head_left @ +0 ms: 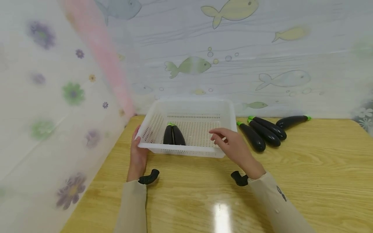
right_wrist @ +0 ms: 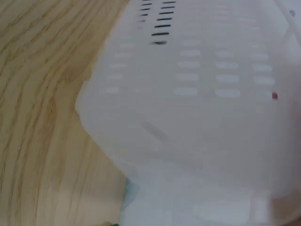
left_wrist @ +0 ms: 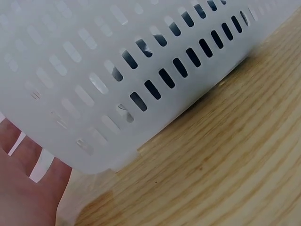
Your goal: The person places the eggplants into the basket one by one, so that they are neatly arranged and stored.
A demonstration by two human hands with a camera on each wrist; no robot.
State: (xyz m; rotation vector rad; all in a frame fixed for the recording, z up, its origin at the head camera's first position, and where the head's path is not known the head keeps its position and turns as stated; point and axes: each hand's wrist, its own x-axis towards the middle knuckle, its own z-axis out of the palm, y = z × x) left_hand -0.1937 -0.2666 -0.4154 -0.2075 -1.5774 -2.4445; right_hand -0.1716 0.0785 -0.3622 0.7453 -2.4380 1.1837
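Note:
A white slotted plastic basket (head_left: 186, 149) sits on the wooden table, with two dark eggplants (head_left: 178, 136) side by side in its left half. My left hand (head_left: 138, 153) grips the basket's front left corner, its thumb on the rim and the other fingers along the outer side. In the left wrist view, the fingers (left_wrist: 35, 174) show beside the slotted wall. My right hand (head_left: 233, 145) is over the basket's front right corner, fingers loosely bent and nothing in them. The right wrist view shows the basket's corner (right_wrist: 155, 122) close up.
Several eggplants (head_left: 265, 132) with green stem ends lie on the table (head_left: 314, 168) right of the basket. Behind stands a wall covering (head_left: 239, 77) printed with fish, and a flowered covering (head_left: 58, 106) runs along the left. Black curved pieces (head_left: 150, 177) are attached at both wrists.

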